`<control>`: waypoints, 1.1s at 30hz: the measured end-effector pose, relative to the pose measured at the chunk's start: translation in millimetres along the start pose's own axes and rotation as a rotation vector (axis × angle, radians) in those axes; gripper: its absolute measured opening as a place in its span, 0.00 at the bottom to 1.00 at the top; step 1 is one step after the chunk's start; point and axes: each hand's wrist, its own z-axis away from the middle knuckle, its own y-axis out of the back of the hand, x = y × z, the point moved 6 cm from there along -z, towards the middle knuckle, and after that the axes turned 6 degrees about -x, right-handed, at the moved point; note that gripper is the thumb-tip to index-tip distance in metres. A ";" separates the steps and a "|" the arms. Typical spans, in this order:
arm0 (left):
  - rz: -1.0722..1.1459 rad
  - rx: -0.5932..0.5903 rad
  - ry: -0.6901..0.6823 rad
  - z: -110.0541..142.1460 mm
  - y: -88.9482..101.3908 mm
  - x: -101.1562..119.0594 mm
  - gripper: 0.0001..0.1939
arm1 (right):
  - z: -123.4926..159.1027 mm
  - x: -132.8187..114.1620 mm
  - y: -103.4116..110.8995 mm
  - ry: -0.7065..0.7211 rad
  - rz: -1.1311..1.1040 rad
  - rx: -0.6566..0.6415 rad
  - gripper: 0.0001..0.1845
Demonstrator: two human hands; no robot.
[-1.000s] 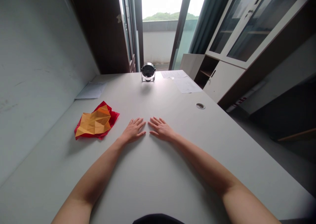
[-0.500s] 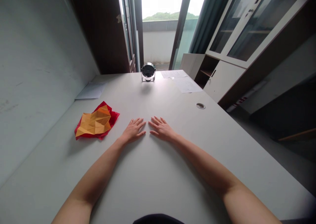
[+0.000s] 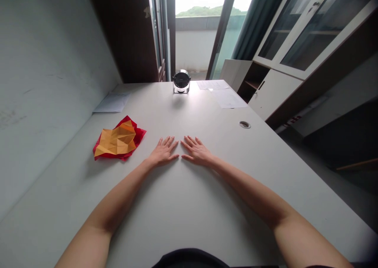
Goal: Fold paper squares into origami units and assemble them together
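My left hand [image 3: 164, 151] lies palm down on the white table [image 3: 183, 201], fingers spread, holding nothing. Just to its right, my right hand [image 3: 196, 150] rests flat in the same way, also holding nothing. A narrow gap separates the two hands. To the left of my left hand, and apart from it, lie creased sheets of paper: an orange-yellow sheet [image 3: 115, 139] on top of a red sheet [image 3: 141, 136]. Folds run across the orange sheet, and only the edges of the red one show.
A round dark-faced device on a metal stand [image 3: 181, 82] stands at the table's far end. White papers [image 3: 228, 98] lie at the far right, another white sheet [image 3: 111, 103] by the left wall. A cable hole [image 3: 245, 125] sits near the right edge. A cabinet [image 3: 276, 92] stands beyond.
The view has tilted and shifted slightly, so the scene sits a little higher and further right. Both hands stay flat on the table, and the papers have not moved on it.
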 end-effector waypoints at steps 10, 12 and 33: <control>-0.026 0.013 -0.007 -0.1 -2.7 -1.4 0.42 | -0.6 -1.7 0.0 -0.023 0.018 -0.032 0.44; -0.030 0.007 -0.006 -0.1 -2.6 -1.1 0.42 | -0.5 -2.0 0.8 -0.023 0.025 -0.043 0.45; -0.047 0.073 -0.003 1.9 1.9 0.8 0.44 | 3.5 -5.7 8.9 -0.006 0.027 0.056 0.50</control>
